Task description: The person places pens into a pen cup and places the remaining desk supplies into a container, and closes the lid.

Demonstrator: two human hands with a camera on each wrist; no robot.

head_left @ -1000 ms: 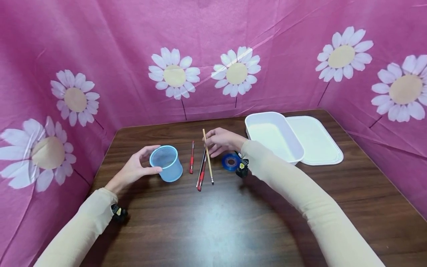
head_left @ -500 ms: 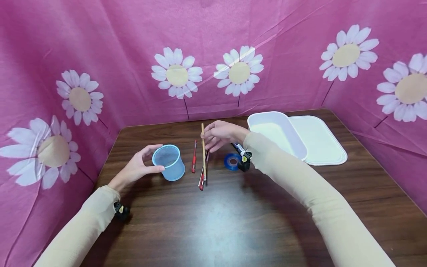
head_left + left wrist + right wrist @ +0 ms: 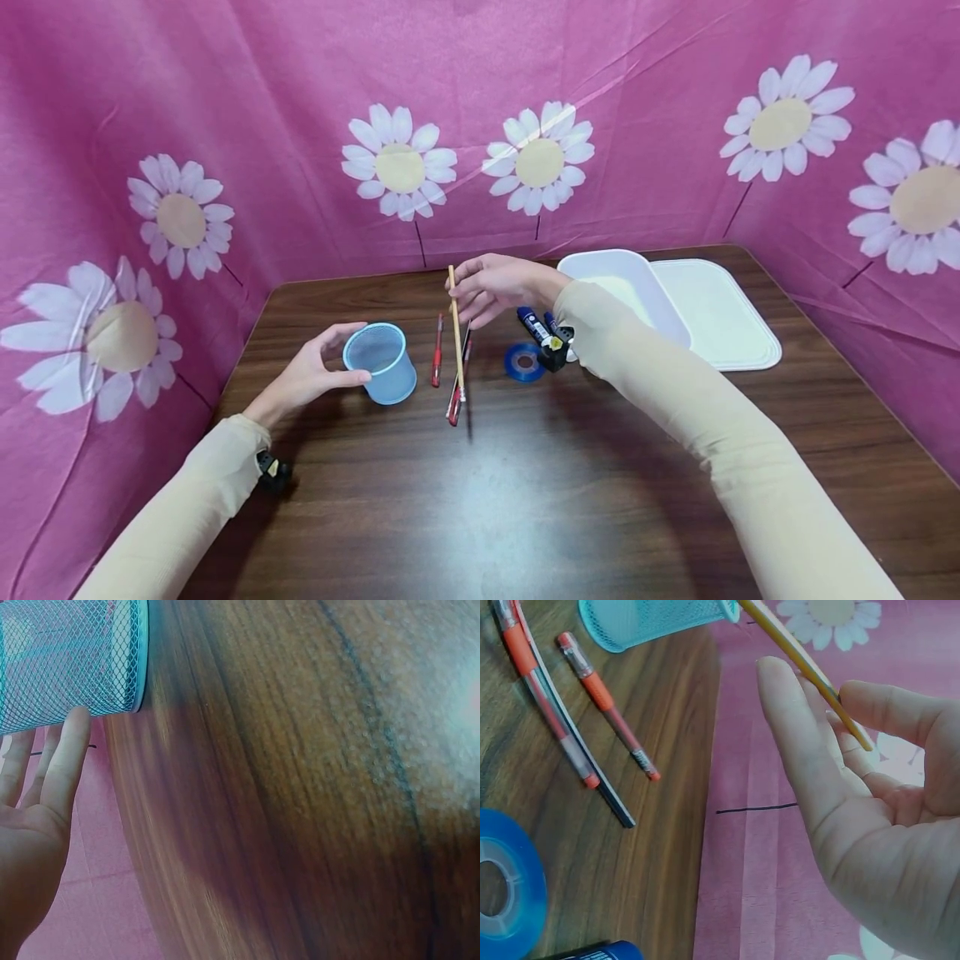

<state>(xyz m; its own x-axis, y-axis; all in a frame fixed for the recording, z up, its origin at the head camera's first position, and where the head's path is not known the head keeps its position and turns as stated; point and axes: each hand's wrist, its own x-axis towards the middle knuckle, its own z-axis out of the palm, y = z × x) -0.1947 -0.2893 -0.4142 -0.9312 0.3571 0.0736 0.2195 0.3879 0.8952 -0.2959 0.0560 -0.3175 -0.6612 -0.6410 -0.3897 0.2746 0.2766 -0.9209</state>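
Note:
In the head view my left hand holds a light blue mesh pen cup by its left side, thumb near the front of the rim. The left wrist view shows the cup's mesh wall and my fingers against it. My right hand pinches a yellow pencil, its eraser end pointing down, above the table. Under it a red pen lies alongside a dark, thin pencil. Another red pen lies between these and the cup.
A roll of blue tape lies right of the pens. Behind it are dark blue tubes, partly covered by the right wrist camera. A white plastic box and its white lid stand at the back right. Pink flowered cloth surrounds the table.
My right hand has raised the pencil off the pens and shifted slightly back, turning it more upright. The dark blue tubes have come into view beneath the wrist. The left hand stays on the cup.

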